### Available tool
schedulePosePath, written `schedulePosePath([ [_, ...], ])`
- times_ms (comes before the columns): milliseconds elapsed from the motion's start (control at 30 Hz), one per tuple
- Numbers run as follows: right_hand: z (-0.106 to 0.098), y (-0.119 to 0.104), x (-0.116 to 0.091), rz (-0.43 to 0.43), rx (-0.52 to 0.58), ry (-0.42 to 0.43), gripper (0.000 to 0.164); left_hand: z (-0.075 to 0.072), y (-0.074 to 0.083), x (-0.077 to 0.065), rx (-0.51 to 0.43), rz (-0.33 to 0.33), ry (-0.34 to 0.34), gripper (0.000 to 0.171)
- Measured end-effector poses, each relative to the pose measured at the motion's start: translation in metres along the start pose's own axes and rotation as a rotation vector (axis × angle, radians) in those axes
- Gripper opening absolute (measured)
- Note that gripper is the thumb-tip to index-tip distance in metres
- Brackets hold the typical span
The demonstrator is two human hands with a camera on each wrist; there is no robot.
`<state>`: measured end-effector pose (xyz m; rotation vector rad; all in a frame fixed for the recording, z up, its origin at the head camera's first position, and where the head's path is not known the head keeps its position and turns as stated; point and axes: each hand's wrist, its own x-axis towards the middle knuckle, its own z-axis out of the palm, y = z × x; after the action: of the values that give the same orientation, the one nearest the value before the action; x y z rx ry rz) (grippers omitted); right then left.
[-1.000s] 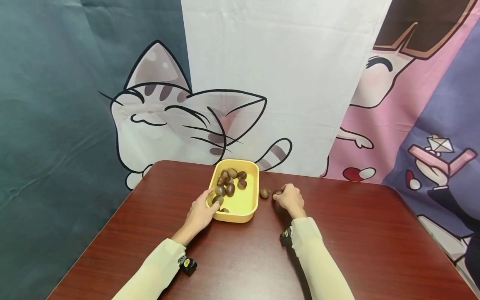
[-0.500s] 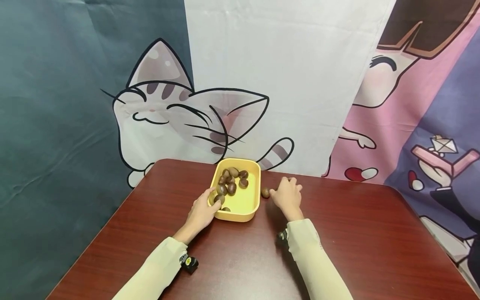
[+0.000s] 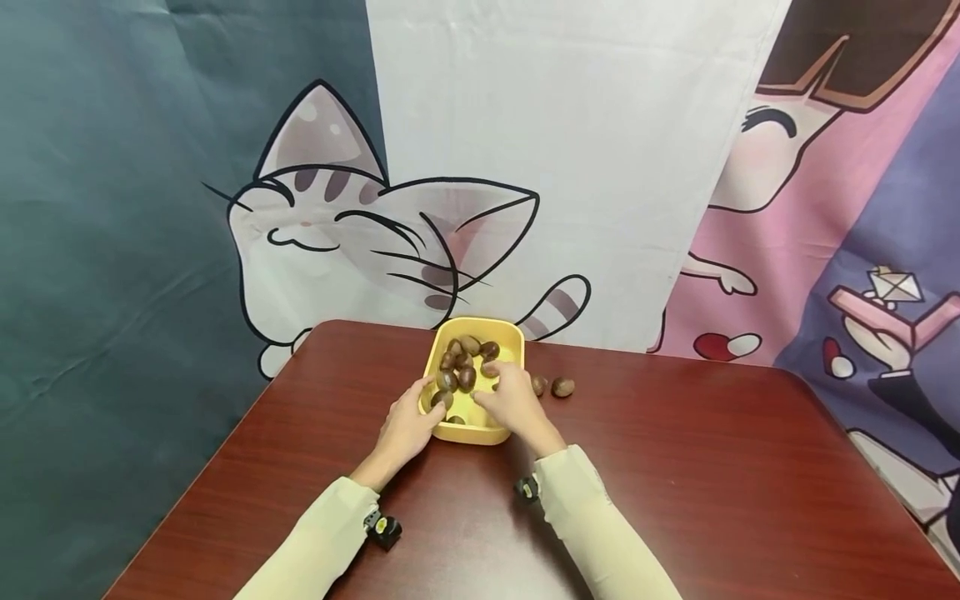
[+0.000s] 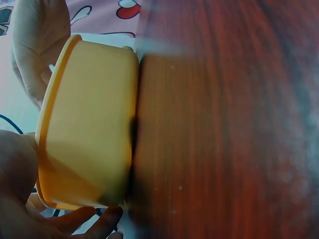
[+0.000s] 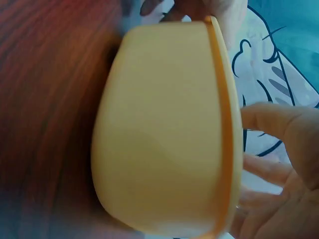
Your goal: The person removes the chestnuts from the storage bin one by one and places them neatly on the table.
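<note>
A yellow plastic box [image 3: 485,417] holds several brown chestnuts [image 3: 467,380], grouped mostly along its left side. My left hand [image 3: 405,425] grips the box's near left side, thumb over the rim and fingers down the outside wall. My right hand [image 3: 517,404] reaches over the right rim, fingers spread apart and pointing down inside. A dark chestnut shows partly beneath this hand. From the right wrist view, the box wall [image 5: 164,129] hides the fingertips [image 5: 254,114]. Two more chestnuts [image 3: 562,387] lie on the table just right of the box.
The box stands near the far edge of a reddish-brown wooden table [image 3: 675,483]. Behind the table hangs a cloth backdrop [image 3: 600,150] printed with a cartoon cat and other figures. A small black camera [image 3: 384,531] sits at the left wrist.
My right hand has moved left from the chestnuts on the table to over the box, uncovering two chestnuts there. My left hand keeps its grip on the box.
</note>
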<state>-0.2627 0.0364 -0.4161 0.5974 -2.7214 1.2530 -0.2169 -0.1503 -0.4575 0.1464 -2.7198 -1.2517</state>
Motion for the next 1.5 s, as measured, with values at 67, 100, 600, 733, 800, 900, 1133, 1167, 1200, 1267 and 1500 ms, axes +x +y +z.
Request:
schedulePosePath([
  [67,0.004,0.000,0.000,-0.009,0.011,-0.069,0.044,0.000,0.000,-0.001,-0.002,-0.003,-0.005,0.057],
  [100,0.005,0.000,0.000,-0.009,0.017,-0.100,0.045,-0.001,0.001,-0.001,-0.003,-0.003,-0.007,0.057],
  [600,0.010,0.005,0.013,0.008,0.039,-0.387,0.044,0.002,0.003,0.000,0.007,-0.001,-0.013,0.057],
  [733,0.013,0.006,0.017,0.021,0.063,-0.460,0.038,0.002,0.003,0.001,0.012,0.011,-0.003,0.057],
  [800,0.015,0.007,0.019,0.020,0.070,-0.480,0.036,0.002,0.003,0.002,0.011,0.017,0.002,0.057],
  [900,0.018,0.008,0.022,-0.008,0.079,-0.510,0.033,0.002,0.003,0.001,0.013,0.025,0.011,0.056],
  [1133,0.027,0.012,0.025,-0.078,0.093,-0.541,0.020,0.002,0.001,-0.001,0.021,0.013,0.016,0.057],
  [1167,0.027,0.013,0.026,-0.082,0.101,-0.541,0.018,0.002,0.001,-0.001,0.020,0.014,0.018,0.057],
  [1200,0.028,0.013,0.026,-0.088,0.110,-0.539,0.016,0.002,0.001,-0.001,0.021,0.018,0.020,0.056],
  [1267,0.027,0.014,0.026,-0.111,0.110,-0.532,0.012,0.002,0.002,-0.001,0.021,0.020,0.023,0.056],
  [1500,0.027,0.017,0.026,-0.170,0.104,-0.498,0.010,0.000,0.002,-0.001,0.018,0.004,0.017,0.058],
])
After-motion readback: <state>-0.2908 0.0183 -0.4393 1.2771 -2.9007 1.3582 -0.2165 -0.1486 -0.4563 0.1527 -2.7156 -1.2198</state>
